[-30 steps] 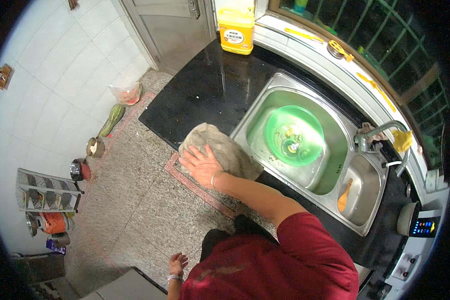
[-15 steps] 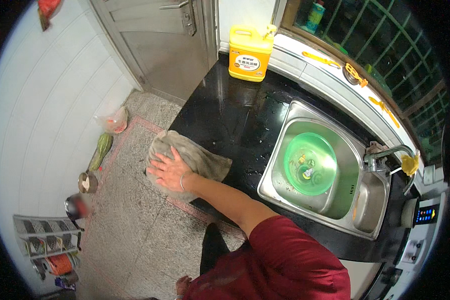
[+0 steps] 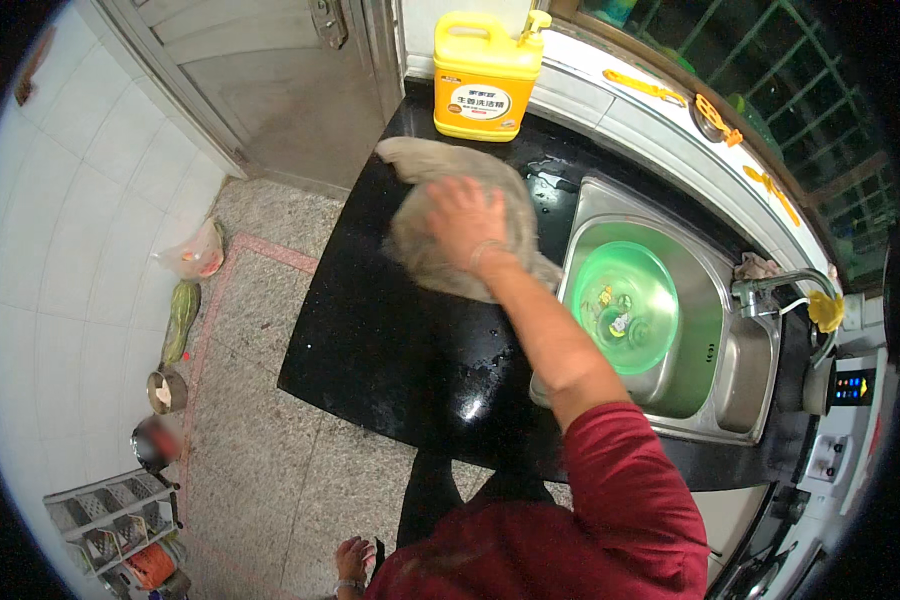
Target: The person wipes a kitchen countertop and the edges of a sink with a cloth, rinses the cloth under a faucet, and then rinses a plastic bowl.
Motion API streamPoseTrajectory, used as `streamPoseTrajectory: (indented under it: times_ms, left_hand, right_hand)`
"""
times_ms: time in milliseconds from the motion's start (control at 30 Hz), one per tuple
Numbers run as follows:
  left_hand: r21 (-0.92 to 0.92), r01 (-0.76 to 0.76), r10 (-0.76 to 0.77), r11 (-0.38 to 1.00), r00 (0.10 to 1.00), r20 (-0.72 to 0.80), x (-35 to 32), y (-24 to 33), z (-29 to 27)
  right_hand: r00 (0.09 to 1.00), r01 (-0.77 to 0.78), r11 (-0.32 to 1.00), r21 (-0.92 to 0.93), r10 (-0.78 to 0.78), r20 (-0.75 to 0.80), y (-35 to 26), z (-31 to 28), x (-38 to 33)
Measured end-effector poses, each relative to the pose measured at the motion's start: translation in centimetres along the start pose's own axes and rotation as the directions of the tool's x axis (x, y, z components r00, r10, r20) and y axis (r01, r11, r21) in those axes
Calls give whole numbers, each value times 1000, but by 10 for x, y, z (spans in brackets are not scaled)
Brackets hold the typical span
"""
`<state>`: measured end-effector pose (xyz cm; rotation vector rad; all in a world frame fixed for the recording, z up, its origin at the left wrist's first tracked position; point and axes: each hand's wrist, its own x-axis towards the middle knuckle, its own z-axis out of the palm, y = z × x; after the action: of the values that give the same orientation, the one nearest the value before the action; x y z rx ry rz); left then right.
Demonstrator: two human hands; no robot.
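- Right hand (image 3: 467, 222): flat, palm down on grey cloth (image 3: 440, 245), spread on black countertop (image 3: 390, 340).
- Yellow pump jug (image 3: 482, 75): upright, just behind cloth.
- Green bowl (image 3: 625, 307): in steel sink (image 3: 715, 375).
- Left hand (image 3: 351, 562): low, beside the body.

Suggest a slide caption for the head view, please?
Right hand pressing a grey cloth flat on the black countertop, between the yellow jug and sink.
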<state>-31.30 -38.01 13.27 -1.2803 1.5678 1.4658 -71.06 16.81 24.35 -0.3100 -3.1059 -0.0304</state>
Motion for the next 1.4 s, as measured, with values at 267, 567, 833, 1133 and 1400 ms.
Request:
streamPoseTrajectory:
  times_ms: [267,567,833,1133,1400]
  left_hand:
    - [121,-146,120,982,972,200,68,-26,-14]
    - [-19,-2,7,1000,969,246,81,-8,-23]
    - [81,-43,33,996,992,125,69,22,-9]
    - [-3,59,-58,998,987,151,133,-9,-20]
    - [554,-828,567,82,496,657,84,-13,34]
  right_hand:
    - [924,-352,936,24,351,-153,135,-4,-55]
    - [942,130,762,634,-294,160,-51,-76,-146]
    - [779,617,720,318,-615,-122,-74,-26,-178]
    - [886,420,885,201,-351,-303,38,-14,-109]
    - [916,-163,976,146,204,-345,192,9,-9]
